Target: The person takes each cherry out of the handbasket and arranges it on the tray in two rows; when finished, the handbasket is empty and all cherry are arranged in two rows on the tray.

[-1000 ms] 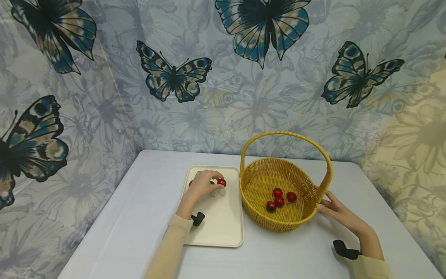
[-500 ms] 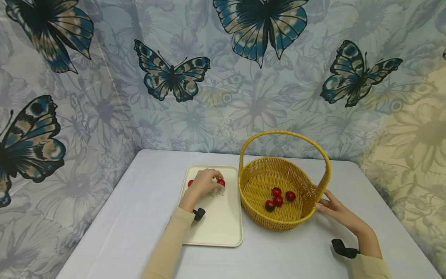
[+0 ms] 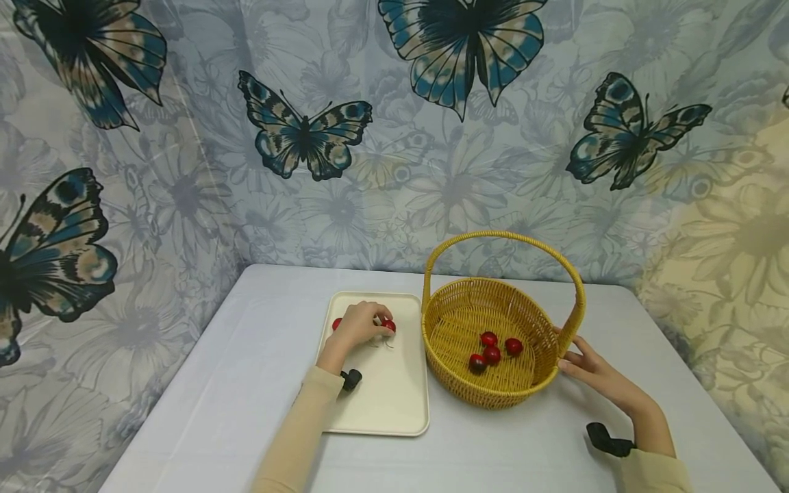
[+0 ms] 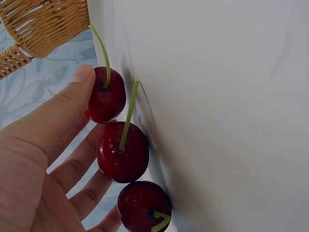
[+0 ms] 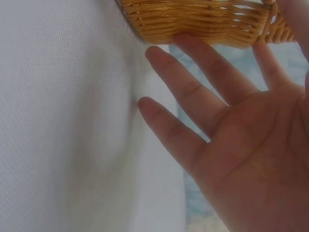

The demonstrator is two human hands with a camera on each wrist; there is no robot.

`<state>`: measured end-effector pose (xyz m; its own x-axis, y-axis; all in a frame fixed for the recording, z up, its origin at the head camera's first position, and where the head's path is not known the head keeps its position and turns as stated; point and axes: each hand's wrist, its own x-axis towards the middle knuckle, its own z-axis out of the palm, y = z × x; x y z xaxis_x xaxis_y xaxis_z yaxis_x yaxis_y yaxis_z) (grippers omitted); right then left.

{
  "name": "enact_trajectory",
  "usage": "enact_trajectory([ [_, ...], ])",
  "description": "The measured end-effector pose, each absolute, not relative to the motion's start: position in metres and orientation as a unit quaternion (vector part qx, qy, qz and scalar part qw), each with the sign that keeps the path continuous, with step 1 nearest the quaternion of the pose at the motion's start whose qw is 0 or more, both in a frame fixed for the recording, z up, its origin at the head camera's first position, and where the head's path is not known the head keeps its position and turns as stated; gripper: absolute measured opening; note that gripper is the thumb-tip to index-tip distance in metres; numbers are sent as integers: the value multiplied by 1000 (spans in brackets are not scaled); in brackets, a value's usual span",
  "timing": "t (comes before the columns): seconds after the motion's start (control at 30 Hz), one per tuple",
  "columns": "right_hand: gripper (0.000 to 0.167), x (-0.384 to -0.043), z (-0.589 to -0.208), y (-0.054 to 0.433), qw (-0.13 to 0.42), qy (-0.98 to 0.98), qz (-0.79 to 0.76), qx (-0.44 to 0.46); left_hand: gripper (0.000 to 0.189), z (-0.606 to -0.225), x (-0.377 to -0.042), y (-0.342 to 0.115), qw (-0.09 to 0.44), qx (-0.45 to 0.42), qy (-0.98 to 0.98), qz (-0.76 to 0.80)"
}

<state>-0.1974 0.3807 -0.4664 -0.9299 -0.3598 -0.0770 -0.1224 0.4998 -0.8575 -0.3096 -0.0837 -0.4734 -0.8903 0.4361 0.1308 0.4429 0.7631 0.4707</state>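
Over the far part of the cream tray (image 3: pixel 390 400), my left hand (image 3: pixel 357 327) pinches a dark red cherry (image 4: pixel 107 99) with its thumb and fingers. The cherry's green stem points away from the palm. Below it in the left wrist view come a second cherry (image 4: pixel 123 157) and a third cherry (image 4: pixel 142 205), both beside the fingers. My right hand (image 3: pixel 596 373) rests against the right side of the yellow wicker basket (image 3: pixel 474 398), by the foot of the handle. Its fingers (image 5: pixel 188 89) are mostly straight and spread; the index fingertip is hidden behind the wicker.
Several cherries (image 3: pixel 491 355) lie on the basket's floor, and its tall handle (image 3: pixel 502 235) arches above. Tray and basket stand side by side on a white table (image 3: pixel 234 383). Behind the table hangs a butterfly-patterned cloth (image 3: pixel 456 185).
My left hand and the cherry in its fingers have shifted very slightly down and left in the head view. The view itself moved a little. The right hand stays at the basket.
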Motion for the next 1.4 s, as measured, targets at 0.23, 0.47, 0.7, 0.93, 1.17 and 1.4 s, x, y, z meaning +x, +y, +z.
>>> enact_trajectory([
  [0.23,65,-197,-467,380,124,859,-479,-134,27,-475,-311,-86,2,-230,-935,-269],
  [0.47,63,-199,-467,380,120,860,-477,-138,28,-476,-313,-88,0,-228,-934,-273],
  [0.7,64,-200,-468,379,123,859,-479,-131,32,-473,-311,-88,4,-229,-936,-268],
  [0.93,64,-199,-468,380,127,859,-480,-127,29,-466,-303,-83,18,-230,-930,-286],
  [1.17,65,-198,-468,380,128,861,-477,-121,28,-457,-290,-71,55,-252,-919,-300],
  [1.4,65,-196,-466,379,130,863,-474,-115,24,-445,-278,-56,98,-278,-905,-307],
])
